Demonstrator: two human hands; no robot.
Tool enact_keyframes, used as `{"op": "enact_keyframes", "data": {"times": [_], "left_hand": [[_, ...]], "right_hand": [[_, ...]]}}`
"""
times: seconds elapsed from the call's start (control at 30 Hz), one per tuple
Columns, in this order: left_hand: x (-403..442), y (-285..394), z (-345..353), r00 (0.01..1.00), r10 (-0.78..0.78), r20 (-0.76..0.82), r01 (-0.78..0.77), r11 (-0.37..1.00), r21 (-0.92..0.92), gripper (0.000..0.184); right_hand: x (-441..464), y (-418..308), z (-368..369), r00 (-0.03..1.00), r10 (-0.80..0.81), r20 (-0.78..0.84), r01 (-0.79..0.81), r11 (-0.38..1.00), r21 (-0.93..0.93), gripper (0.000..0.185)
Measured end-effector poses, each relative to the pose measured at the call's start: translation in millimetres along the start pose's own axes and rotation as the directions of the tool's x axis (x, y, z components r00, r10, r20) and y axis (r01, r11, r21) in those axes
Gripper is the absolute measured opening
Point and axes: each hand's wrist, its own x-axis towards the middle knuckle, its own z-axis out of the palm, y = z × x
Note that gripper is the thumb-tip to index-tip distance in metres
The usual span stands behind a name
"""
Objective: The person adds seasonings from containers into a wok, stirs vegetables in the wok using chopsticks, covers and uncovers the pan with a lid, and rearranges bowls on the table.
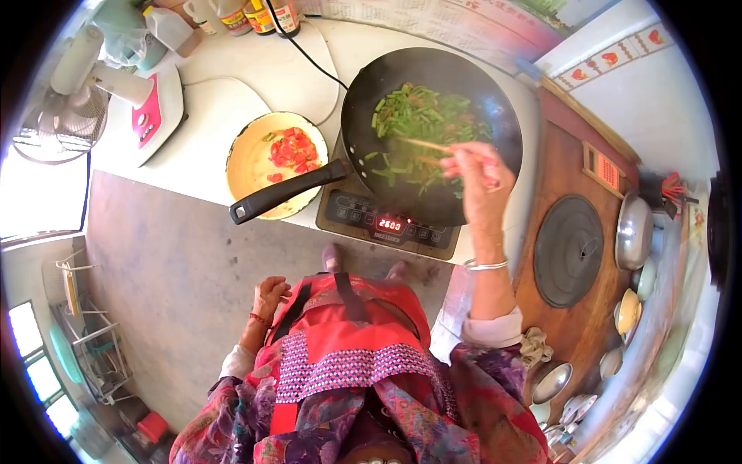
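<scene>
A black wok (506,147) stands on an induction cooker (340,220) whose red display reads 2600. Chopped green vegetables (421,112) with small brownish bits lie in the wok, under a faint haze. My right hand (483,174), above the wok's right side, is closed on wooden chopsticks (421,144) whose tips reach into the greens. Down beside my red apron (340,332), away from the counter, my left hand (272,295) hangs with relaxed, slightly bent fingers and nothing visible in it. The wok's handle (286,195) juts left over a yellow enamel bowl (239,174) of chopped red pieces (294,150).
A pink-and-white appliance (151,120) and a fan (66,120) stand at the left, with bottles (232,15) behind. A black cord (301,50) runs behind the wok. On the wooden surface at right are a dark round lid (569,251) and a metal basin (634,232).
</scene>
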Motion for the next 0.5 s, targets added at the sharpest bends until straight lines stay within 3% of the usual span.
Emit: {"op": "enact_keyframes", "data": {"times": [0.1,0.2,0.27,0.43,0.5], "left_hand": [[0.6,-4.8,-4.8,1.000,-0.019,-0.005,0.019,1.000,0.009,0.027],[-6.7,-2.3,-6.6,0.998,-0.045,-0.047,0.045,0.999,0.007,0.028],[-11.9,-0.9,-5.6,0.997,-0.051,-0.057,0.052,0.999,0.003,0.029],[-13.9,-3.0,-3.1,0.996,-0.060,-0.064,0.061,0.998,0.014,0.030],[-14.9,-0.2,-1.2,0.996,-0.052,-0.068,0.053,0.999,0.002,0.030]], "right_hand": [[17.2,-18.9,-25.6,0.996,-0.053,-0.066,0.046,0.994,-0.096,0.010],[45.0,-35.1,-46.0,0.988,-0.012,-0.152,0.009,1.000,-0.021,0.012],[68.1,-26.9,-56.1,0.956,-0.060,-0.288,0.032,0.994,-0.101,0.015],[70.2,12.3,-47.4,0.984,-0.054,-0.169,0.040,0.995,-0.087,0.016],[65.9,-9.6,-42.5,0.995,0.052,-0.088,-0.056,0.998,-0.043,0.017]]}}
